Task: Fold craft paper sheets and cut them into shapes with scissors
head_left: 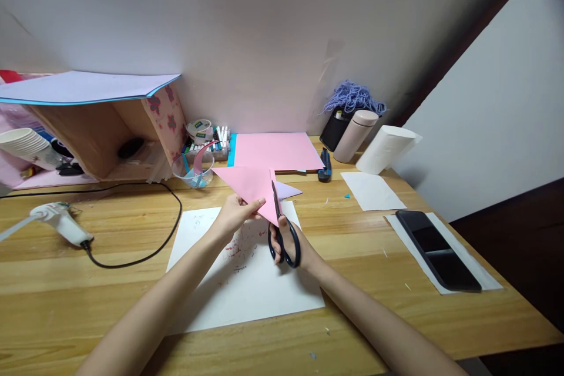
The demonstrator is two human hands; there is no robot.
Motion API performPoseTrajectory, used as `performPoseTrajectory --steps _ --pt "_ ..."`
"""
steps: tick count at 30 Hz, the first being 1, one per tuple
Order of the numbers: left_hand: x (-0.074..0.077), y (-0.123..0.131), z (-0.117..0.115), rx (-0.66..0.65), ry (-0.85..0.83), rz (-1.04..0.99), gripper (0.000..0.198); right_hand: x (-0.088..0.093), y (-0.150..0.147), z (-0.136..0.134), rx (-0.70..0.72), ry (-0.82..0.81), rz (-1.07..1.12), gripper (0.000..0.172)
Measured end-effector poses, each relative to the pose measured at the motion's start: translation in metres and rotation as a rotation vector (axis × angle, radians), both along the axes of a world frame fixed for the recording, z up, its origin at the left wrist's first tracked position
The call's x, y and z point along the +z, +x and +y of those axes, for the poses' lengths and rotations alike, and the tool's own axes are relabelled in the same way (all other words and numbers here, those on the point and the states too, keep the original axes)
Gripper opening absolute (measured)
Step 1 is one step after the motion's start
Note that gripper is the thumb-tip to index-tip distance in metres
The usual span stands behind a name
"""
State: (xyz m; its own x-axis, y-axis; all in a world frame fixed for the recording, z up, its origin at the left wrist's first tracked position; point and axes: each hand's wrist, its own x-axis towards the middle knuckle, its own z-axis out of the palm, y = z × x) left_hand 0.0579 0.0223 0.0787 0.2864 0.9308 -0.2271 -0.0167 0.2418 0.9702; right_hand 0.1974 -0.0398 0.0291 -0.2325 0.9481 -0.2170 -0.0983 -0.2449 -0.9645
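My left hand (235, 214) pinches the lower edge of a folded pink paper triangle (247, 183), holding it above a white sheet (247, 288) on the wooden desk. My right hand (291, 244) has its fingers through the black handles of a pair of scissors (282, 229). The blades point up and away, cutting into the pink paper's right side. A pale lilac corner (288, 190) sticks out just right of the blades.
A glue gun (61, 220) with a black cord (145, 249) lies at left. Behind are a clear bowl (192, 169), markers (218, 141), pink paper sheet (275, 151), bottles (355, 135), a paper roll (385, 150). A black phone (436, 249) lies at right.
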Motion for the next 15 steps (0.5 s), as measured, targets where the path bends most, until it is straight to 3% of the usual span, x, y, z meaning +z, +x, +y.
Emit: performPoseTrajectory --steps 15 --pt "-0.0023 0.0004 -0.0023 -0.020 -0.036 -0.050 0.034 0.0014 0.0013 -0.0004 -0.044 0.017 -0.024 0.059"
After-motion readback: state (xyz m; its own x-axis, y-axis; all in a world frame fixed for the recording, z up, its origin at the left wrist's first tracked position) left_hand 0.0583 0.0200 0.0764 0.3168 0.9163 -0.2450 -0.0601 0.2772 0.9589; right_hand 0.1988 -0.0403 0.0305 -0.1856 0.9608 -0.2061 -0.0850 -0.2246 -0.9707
